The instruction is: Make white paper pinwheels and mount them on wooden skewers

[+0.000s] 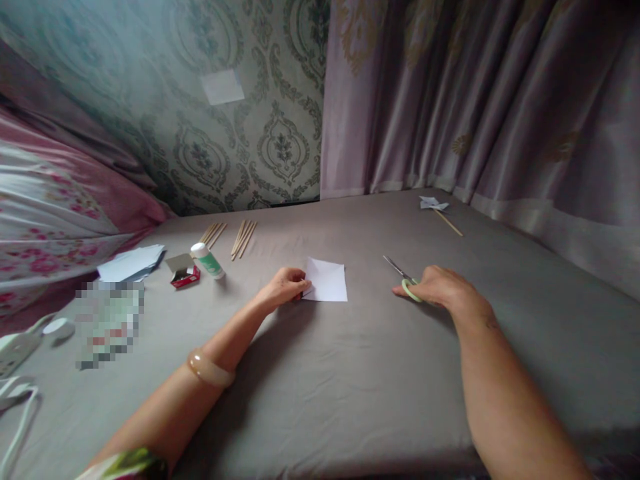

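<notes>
My left hand (287, 288) pinches the left edge of a small, roughly square sheet of white paper (329, 281). Faint lines like creases show on the sheet, which is at the middle of the grey cloth surface. To the right, my right hand (440, 288) grips a pair of scissors (400, 268) by its pale green handles. The metal blades point away and to the left, apart from the paper. Whether the blades are parted is hard to make out.
Left of my hands stand a white-and-green glue stick (209, 261) and an open red box (185, 275). Several wooden sticks (244, 239) lie behind, with stacked paper (131, 263) at far left. A paper pinwheel (433, 203) on a stick lies back right. A power strip (17, 353) sits left.
</notes>
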`<action>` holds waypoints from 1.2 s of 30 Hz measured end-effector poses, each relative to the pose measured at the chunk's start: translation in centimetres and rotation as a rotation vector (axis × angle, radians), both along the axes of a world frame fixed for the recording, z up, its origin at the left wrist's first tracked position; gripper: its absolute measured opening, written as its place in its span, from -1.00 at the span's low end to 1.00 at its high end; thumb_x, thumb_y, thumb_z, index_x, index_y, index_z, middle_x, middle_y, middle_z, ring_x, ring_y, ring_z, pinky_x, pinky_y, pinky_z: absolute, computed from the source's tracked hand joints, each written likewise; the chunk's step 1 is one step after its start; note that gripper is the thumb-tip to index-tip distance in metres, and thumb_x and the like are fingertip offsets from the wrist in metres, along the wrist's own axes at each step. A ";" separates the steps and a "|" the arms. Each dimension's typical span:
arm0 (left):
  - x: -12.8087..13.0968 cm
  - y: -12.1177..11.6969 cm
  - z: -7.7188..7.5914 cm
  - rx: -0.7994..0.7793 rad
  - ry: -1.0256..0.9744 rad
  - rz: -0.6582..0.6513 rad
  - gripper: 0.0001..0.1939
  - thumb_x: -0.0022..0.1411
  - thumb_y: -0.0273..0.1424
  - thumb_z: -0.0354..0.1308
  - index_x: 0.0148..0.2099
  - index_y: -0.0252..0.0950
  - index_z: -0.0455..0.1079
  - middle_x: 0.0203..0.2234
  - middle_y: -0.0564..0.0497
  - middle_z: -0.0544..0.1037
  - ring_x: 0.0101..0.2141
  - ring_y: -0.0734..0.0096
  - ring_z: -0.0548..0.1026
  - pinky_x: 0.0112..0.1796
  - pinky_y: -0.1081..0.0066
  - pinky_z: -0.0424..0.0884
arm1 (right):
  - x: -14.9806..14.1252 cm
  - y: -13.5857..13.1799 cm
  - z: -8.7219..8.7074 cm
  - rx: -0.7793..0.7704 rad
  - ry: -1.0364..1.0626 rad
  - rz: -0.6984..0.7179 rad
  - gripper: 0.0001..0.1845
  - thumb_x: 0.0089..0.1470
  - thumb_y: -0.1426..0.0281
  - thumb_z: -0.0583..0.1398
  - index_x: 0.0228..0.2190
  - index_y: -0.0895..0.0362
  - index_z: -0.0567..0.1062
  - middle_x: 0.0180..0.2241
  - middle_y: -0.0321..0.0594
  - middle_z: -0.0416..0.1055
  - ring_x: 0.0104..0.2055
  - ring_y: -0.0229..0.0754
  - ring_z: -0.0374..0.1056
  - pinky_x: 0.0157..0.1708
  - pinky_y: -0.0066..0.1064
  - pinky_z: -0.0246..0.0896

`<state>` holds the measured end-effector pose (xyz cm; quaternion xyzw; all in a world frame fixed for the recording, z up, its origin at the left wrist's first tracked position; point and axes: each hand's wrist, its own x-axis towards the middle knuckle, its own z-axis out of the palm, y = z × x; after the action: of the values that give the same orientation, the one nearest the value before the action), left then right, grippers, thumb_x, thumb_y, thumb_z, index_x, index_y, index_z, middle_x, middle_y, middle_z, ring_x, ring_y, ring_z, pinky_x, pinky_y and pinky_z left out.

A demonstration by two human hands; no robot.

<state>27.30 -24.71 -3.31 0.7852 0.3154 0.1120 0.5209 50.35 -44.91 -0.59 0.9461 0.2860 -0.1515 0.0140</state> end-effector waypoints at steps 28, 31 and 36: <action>-1.8 1.0 -0.3 0.414 -0.135 0.436 -0.71 0.09 -0.23 0.06 -0.36 -0.34 0.47 -0.55 0.00 0.49 -0.50 0.41 0.39 -0.43 0.44 0.24 | 2.3 -0.2 -2.1 0.111 0.193 -0.050 -0.60 -0.04 0.13 0.17 -0.63 0.21 0.48 -0.61 -0.10 0.45 -0.63 -0.22 0.33 -0.56 -0.41 0.13; -2.6 1.9 0.3 0.469 -0.197 0.574 -0.70 0.10 -0.20 0.07 -0.36 -0.34 0.44 -0.58 0.02 0.45 -0.51 0.42 0.38 -0.43 0.43 0.25 | 2.6 -0.3 -2.1 0.063 0.114 -0.064 -0.61 -0.03 0.13 0.16 -0.65 0.17 0.48 -0.63 -0.10 0.43 -0.59 -0.18 0.35 -0.52 -0.37 0.14; -5.3 4.2 2.3 0.728 -0.347 0.896 -0.86 0.11 -0.37 0.08 -0.30 -0.33 0.36 -0.46 0.02 0.42 -0.42 0.41 0.38 -0.30 0.39 0.32 | 2.7 -0.6 -1.7 0.027 -0.044 -0.077 -0.65 -0.03 0.16 0.12 -0.63 0.12 0.49 -0.64 -0.08 0.40 -0.51 -0.08 0.39 -0.49 -0.33 0.16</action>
<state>21.99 -20.50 -1.00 0.6741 0.4674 0.5477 0.1647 53.08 -45.55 -2.28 0.9596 0.2510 -0.1273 0.0019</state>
